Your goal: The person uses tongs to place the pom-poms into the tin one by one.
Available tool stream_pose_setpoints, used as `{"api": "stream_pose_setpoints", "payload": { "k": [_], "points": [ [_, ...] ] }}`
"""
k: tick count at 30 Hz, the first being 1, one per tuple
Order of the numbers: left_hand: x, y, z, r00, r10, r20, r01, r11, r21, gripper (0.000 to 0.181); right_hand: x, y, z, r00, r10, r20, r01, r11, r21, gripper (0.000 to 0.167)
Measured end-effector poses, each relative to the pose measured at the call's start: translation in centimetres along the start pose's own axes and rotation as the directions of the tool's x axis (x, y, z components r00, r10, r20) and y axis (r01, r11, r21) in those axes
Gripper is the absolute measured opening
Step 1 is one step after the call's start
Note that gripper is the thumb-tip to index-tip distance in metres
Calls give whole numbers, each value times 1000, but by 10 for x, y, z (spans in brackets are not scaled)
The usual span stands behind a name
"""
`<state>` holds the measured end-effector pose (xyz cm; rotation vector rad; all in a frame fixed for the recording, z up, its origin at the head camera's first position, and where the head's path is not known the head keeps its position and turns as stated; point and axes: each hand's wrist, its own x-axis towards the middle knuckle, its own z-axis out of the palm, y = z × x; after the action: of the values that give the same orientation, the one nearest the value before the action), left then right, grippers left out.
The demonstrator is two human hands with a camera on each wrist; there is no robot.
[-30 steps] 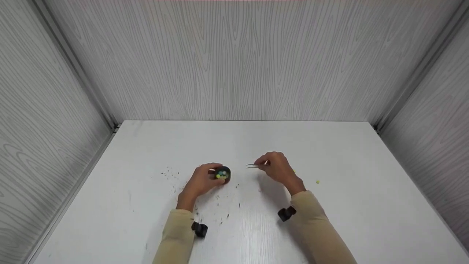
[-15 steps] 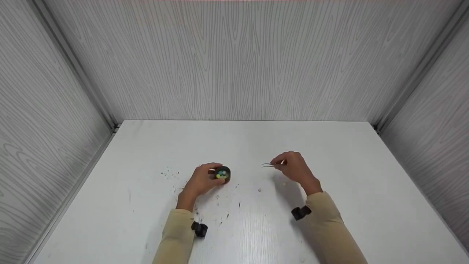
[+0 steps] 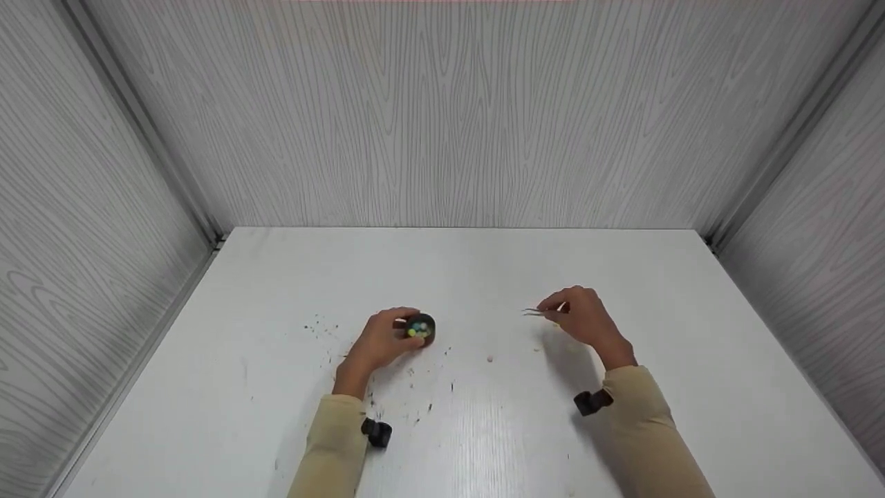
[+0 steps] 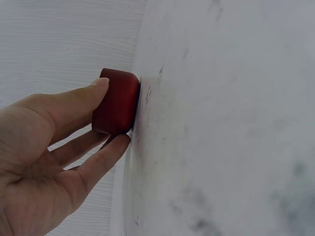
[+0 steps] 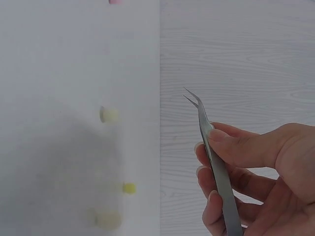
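Note:
In the head view my left hand [image 3: 377, 344] holds a small round cup [image 3: 431, 335] on the white table. Several yellow, blue and pale beads [image 3: 419, 328] lie inside it. The left wrist view shows the cup's dark red side [image 4: 118, 102] between thumb and fingers, its base against the tabletop. Off to the right and raised above the table, my right hand [image 3: 584, 318] pinches metal tweezers [image 5: 216, 169]. Their thin bent tips stand slightly apart, with nothing between them. Below, a yellow bead [image 5: 129, 188] and a pale bead [image 5: 110, 115] lie on the table.
A pinkish bead [image 3: 489, 359] lies between the hands. Dark specks [image 3: 321, 326] and smudges mark the white table [image 3: 456, 270] around the left hand. Wood-grain panels [image 3: 449, 117] rise at the back and both sides.
My right hand has moved rightward with the tweezers, away from the cup. The pinkish bead shows more plainly, while a yellow bead farther right is now hidden. The left hand and cup have stayed put.

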<state>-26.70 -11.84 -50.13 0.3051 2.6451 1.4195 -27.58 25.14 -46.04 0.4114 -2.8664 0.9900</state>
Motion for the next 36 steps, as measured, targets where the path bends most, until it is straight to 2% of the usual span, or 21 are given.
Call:
{"api": "stream_pose_setpoints", "payload": {
  "k": [9,19,27,31,36],
  "points": [
    [0,0,0,1000,-6,-4,6,1000,0,53,-12,12,-15,1000,9,4,-9,999,-41,15],
    [0,0,0,1000,7,-2,-7,1000,10,53,-22,27,-33,998,42,41,-40,998,-55,16],
    [0,-1,0,1000,4,3,-4,1000,6,54,-28,32,-45,996,63,70,-60,997,-45,15],
    [0,-1,0,1000,-10,11,10,1000,-11,54,-33,34,-50,995,54,87,-50,998,-48,14],
    [2,-2,1,1000,5,16,-4,1000,-25,53,-38,37,-57,993,34,114,-29,999,-44,13]
  ]
}}
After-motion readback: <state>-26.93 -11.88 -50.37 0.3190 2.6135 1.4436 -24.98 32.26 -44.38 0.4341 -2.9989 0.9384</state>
